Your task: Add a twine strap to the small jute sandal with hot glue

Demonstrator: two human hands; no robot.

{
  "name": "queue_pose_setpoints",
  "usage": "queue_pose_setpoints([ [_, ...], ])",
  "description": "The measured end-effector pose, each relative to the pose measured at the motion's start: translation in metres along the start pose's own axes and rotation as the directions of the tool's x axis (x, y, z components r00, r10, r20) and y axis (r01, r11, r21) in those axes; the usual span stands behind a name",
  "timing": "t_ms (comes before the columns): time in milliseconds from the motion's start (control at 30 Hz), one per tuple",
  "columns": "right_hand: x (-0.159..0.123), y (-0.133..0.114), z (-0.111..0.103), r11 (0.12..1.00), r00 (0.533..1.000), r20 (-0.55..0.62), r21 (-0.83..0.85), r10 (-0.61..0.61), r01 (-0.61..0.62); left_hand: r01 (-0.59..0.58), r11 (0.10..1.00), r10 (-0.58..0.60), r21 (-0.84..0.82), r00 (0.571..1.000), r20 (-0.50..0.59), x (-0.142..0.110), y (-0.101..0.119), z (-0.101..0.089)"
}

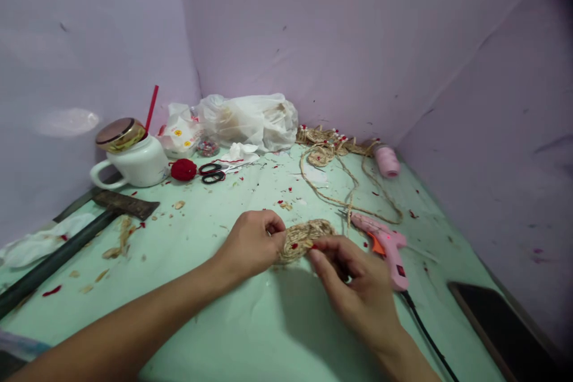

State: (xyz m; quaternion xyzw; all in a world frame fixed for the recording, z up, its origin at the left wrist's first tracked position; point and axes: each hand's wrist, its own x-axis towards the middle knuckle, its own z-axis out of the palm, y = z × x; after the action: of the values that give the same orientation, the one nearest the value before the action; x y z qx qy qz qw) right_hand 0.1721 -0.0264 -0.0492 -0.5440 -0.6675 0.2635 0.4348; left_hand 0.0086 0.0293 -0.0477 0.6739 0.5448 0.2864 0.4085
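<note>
A coiled piece of tan jute rope [313, 228], with small red spots on it, is held up just above the table. My left hand [253, 243] pinches its left end between thumb and curled fingers. At its lower right edge, my right hand [358, 283] has thumb and forefinger brought together. Red and yellowish bits show by those fingertips, but what they grip is too small to make out. Right of the piece lies a pink hot glue gun [380, 242] with an orange trigger, its nozzle pointing toward the rope.
A hammer [125, 204], white mug [141, 162], red yarn ball [183, 169] and scissors [212, 172] lie left. Behind are a plastic bag [250, 122], more rope pieces [320, 155] and a pink thread spool [387, 161]. A phone [496, 322] rests at right. Walls enclose the table.
</note>
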Motion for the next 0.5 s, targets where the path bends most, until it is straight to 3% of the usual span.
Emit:
queue_pose_setpoints([
  [100, 0.002, -0.006, -0.013, 0.982, 0.931, -0.323, -0.131, -0.17, 0.134, -0.039, 0.999, 0.04, -0.025, 0.999, 0.033, 0.002, 0.002, -0.006],
  [133, 0.006, -0.006, -0.019, 0.981, 0.904, -0.395, -0.162, -0.164, 0.107, -0.04, 0.998, 0.042, -0.039, 0.998, 0.05, 0.002, 0.003, -0.008],
  [200, 0.017, -0.004, -0.029, 0.979, 0.893, -0.436, -0.201, -0.111, 0.024, -0.029, 0.997, 0.035, -0.074, 0.996, 0.082, 0.003, 0.005, -0.011],
  [267, 0.03, 0.0, -0.034, 0.978, 0.94, -0.341, -0.197, -0.001, -0.071, -0.004, 0.994, 0.016, -0.108, 0.994, 0.111, 0.003, 0.006, -0.012],
  [333, 0.039, 0.002, -0.032, 0.99, 0.979, -0.18, -0.088, 0.097, -0.114, 0.01, 0.991, 0.009, -0.133, 0.991, 0.137, 0.002, 0.008, -0.011],
  [400, 0.043, 0.003, -0.023, 0.986, 0.986, -0.01, -0.006, 0.169, -0.169, 0.014, 0.987, 0.011, -0.158, 0.988, 0.154, 0.001, 0.009, -0.009],
  [500, 0.043, 0.0, -0.009, 0.973, 0.958, 0.176, 0.012, 0.226, -0.231, 0.06, 0.967, -0.017, -0.249, 0.985, 0.172, 0.0, 0.012, -0.007],
])
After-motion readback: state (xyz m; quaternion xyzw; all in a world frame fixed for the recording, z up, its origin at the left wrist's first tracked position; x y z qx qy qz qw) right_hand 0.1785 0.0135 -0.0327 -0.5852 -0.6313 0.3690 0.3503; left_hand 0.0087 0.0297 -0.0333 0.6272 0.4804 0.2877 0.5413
